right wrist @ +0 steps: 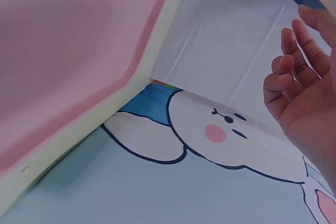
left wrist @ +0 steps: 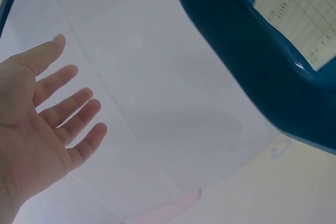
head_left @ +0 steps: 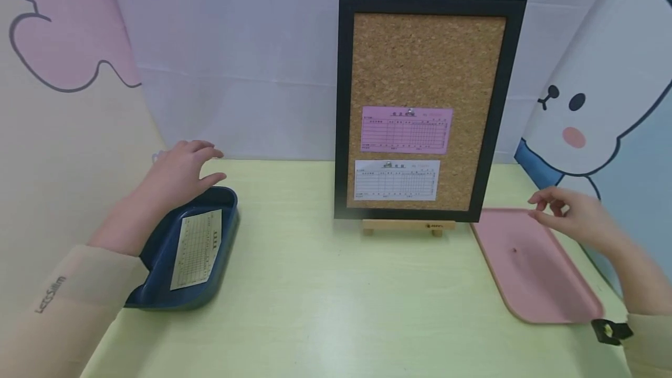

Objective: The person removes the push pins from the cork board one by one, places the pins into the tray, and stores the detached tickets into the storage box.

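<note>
My left hand point(head_left: 181, 174) hovers over the far part of a dark blue tray point(head_left: 227, 261), fingers spread and nothing in them. Inside that tray lies a pale yellow printed form point(head_left: 196, 249). Over the far right side of a pink tray point(head_left: 546, 284) is my right hand point(head_left: 569, 214), its fingers loosely bent and holding nothing, as the right wrist view point(right wrist: 304, 77) also shows. A tiny reddish pin-like piece point(head_left: 514, 250) lies on the pink tray. On a black-framed cork board point(head_left: 427, 57), a pink form point(head_left: 404, 133) hangs above a white form point(head_left: 396, 182), each with a small clip or pin at its top.
A low wooden stand point(head_left: 409, 224) holds the board upright at the back of the pale green table point(head_left: 336, 296). White cloth point(head_left: 236, 63) hangs behind it. Cartoon-printed covers point(head_left: 604, 104) rise at both sides.
</note>
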Demonstrator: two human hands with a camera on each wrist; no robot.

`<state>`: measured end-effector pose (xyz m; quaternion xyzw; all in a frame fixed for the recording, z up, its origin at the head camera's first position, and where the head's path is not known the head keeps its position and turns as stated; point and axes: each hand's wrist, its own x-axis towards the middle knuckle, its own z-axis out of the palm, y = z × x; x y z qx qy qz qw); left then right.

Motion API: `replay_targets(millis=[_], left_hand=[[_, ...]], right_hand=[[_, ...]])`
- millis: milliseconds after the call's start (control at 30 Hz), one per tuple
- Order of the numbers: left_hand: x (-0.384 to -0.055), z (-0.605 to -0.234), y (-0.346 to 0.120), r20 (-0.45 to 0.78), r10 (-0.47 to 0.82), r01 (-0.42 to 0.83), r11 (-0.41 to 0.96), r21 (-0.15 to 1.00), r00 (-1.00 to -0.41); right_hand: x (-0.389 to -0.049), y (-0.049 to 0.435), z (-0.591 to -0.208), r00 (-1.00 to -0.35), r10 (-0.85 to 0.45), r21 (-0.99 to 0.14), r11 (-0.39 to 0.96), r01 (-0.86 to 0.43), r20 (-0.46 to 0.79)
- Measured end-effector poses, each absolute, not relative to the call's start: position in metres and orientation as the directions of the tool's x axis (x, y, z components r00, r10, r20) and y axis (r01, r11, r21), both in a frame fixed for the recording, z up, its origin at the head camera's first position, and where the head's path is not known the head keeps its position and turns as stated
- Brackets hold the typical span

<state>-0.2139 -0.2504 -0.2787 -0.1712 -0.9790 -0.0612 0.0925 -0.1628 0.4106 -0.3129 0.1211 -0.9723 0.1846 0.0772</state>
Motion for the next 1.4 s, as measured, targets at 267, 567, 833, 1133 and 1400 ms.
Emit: replay_targets(millis=[267, 567, 833, 1133, 1400], left_hand=[[-0.202, -0.27, -0.229, 0.304, 0.322, 0.374, 0.918, 0.131, -0.897], [-0.186, -0.261, -0.2, 0.447, 0.287, 0.406, 0.892, 0.198, -0.847], [-0.18, -0.257, -0.177, 0.566, 0.26, 0.458, 0.856, 0.241, -0.783], [-0.179, -0.253, -0.15, 0.675, 0.206, 0.53, 0.786, 0.317, -0.708], [-0.18, -0.258, -0.125, 0.741, 0.142, 0.562, 0.748, 0.354, -0.656]], right_hand=[[-0.158, 0.387, -0.29, -0.926, -0.197, -0.296, 0.908, -0.296, 0.323], [-0.146, 0.351, -0.266, -0.92, -0.105, -0.34, 0.908, -0.243, 0.377], [-0.135, 0.317, -0.252, -0.886, 0.004, -0.427, 0.877, -0.22, 0.464], [-0.147, 0.285, -0.249, -0.691, 0.03, -0.487, 0.731, -0.477, 0.722], [-0.158, 0.259, -0.248, -0.65, 0.083, -0.5, 0.714, -0.49, 0.755]])
